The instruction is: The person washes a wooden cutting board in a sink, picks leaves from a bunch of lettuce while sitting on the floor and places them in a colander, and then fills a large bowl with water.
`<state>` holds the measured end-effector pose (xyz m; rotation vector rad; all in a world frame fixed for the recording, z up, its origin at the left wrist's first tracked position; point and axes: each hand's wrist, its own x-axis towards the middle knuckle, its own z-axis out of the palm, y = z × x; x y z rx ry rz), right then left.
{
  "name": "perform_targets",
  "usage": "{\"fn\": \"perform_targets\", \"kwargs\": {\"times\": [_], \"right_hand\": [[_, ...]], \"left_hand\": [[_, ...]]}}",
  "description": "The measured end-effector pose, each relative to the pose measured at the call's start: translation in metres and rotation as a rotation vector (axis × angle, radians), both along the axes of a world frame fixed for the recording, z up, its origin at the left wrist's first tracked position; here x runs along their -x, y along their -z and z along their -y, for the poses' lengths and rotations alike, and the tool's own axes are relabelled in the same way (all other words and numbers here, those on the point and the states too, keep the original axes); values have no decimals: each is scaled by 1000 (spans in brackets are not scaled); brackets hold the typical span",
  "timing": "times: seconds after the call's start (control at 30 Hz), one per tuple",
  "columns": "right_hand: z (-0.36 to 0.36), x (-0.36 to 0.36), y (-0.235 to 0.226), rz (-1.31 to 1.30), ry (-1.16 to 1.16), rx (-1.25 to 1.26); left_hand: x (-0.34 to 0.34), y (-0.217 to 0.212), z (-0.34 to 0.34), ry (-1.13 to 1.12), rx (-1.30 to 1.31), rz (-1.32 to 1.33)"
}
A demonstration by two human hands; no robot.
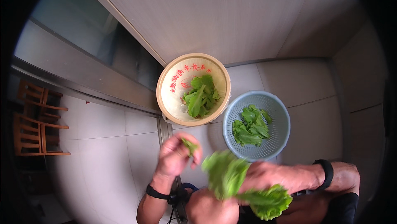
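On the pale tiled floor stood a cream round bucket and a blue-grey plastic colander, each holding torn leaves. The bunch of soft green lettuce, judged light and easily bruised, was gripped at its stalk end by the right hand. The left hand pinched a small torn leaf piece.

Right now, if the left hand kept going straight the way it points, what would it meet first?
Most likely the cream bucket holding torn leaves. The left hand, pinching a small leaf piece, points up the picture toward it. Only bare floor lies between, though depth is unclear.
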<state>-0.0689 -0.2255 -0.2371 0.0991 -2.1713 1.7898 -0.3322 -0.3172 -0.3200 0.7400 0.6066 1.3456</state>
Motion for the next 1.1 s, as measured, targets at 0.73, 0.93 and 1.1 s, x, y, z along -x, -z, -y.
{"fn": "perform_targets", "kwargs": {"times": [0.73, 0.93, 1.1], "right_hand": [[-12, -173, 226, 783, 1097, 828], [-26, -167, 190, 852, 1216, 867], [-22, -139, 162, 902, 1318, 886]], "left_hand": [[85, 78, 81, -148, 534, -1202], [150, 97, 181, 124, 880, -1167], [202, 69, 176, 123, 1043, -908]]}}
